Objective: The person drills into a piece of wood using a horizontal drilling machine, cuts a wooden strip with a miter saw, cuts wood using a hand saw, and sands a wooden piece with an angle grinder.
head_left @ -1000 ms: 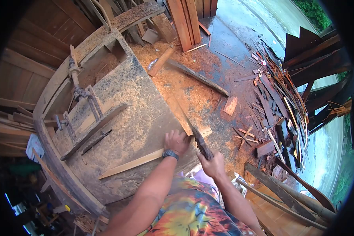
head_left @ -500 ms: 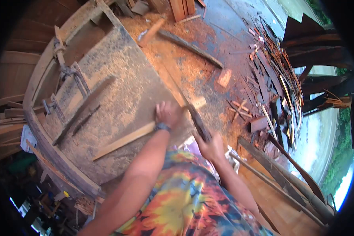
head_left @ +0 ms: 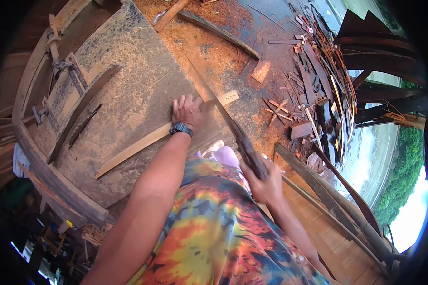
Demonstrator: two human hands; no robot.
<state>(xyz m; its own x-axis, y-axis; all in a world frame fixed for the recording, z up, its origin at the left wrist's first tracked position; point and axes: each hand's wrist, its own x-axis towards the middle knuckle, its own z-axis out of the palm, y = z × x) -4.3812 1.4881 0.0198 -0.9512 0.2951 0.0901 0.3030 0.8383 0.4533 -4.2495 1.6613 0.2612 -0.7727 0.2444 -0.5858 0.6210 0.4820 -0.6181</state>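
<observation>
A pale wooden strip [head_left: 135,151] lies slantwise on the sawdust-covered workbench [head_left: 142,90], its far end sticking out past the bench edge. My left hand [head_left: 188,114], with a dark watch at the wrist, presses down over this strip, fingers bent onto the bench top. In my right hand [head_left: 265,183] is the dark handle of a handsaw [head_left: 240,140], fingers wrapped around it. The saw's thin blade crosses the strip just right of my left hand, close to the bench edge. Blur hides how deep any cut is.
Wooden pieces and a clamp-like fitting [head_left: 59,66] sit at the bench's left. Sawdust, a long dark beam [head_left: 218,33] and a small block [head_left: 260,71] lie on the ground. A scrap wood pile [head_left: 318,80] stands right; long planks [head_left: 318,185] lie beside me.
My right hand has drawn the saw back toward my body. My left hand stays on the strip. The whole view has shifted, so the bench appears further up and left.
</observation>
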